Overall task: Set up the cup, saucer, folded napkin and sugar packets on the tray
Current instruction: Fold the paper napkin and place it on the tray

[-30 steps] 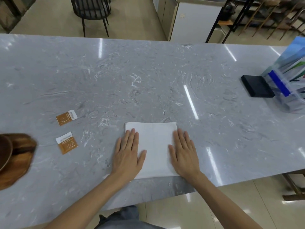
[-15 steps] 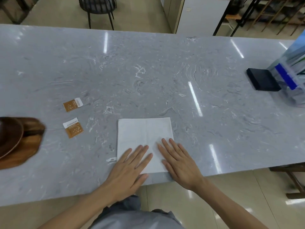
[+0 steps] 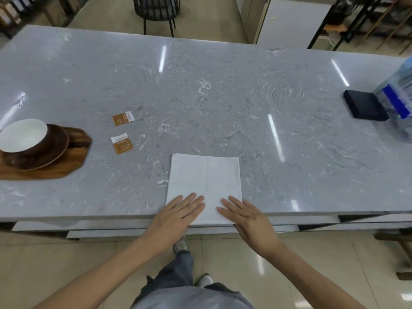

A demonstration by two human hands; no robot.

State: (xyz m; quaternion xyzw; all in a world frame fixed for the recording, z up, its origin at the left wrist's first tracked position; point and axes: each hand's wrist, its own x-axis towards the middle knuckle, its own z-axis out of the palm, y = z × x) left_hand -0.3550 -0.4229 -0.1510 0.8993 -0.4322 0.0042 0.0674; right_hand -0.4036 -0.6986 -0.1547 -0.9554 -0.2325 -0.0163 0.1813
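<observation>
A white napkin (image 3: pixel 205 181) lies flat at the near edge of the grey marble table (image 3: pixel 223 97). My left hand (image 3: pixel 176 217) and my right hand (image 3: pixel 247 219) rest on its near edge with straight fingers, a palm's width apart. Two brown-and-white sugar packets (image 3: pixel 123 118) (image 3: pixel 122 144) lie to the left of the napkin. Further left a wooden tray (image 3: pixel 73 161) carries a brown saucer (image 3: pixel 54 152) with a cup (image 3: pixel 23 134), brown outside and white inside.
A black box (image 3: pixel 364 108) and a clear holder with blue papers (image 3: pixel 399 101) stand at the table's right end. A dark chair (image 3: pixel 157 10) and a white cabinet (image 3: pixel 289 21) stand beyond the far edge. My legs and shoes show below the near edge.
Both hands slid back along the napkin from its middle to its near edge. The camera pulled back, bringing the tray, saucer and cup fully into view at the left.
</observation>
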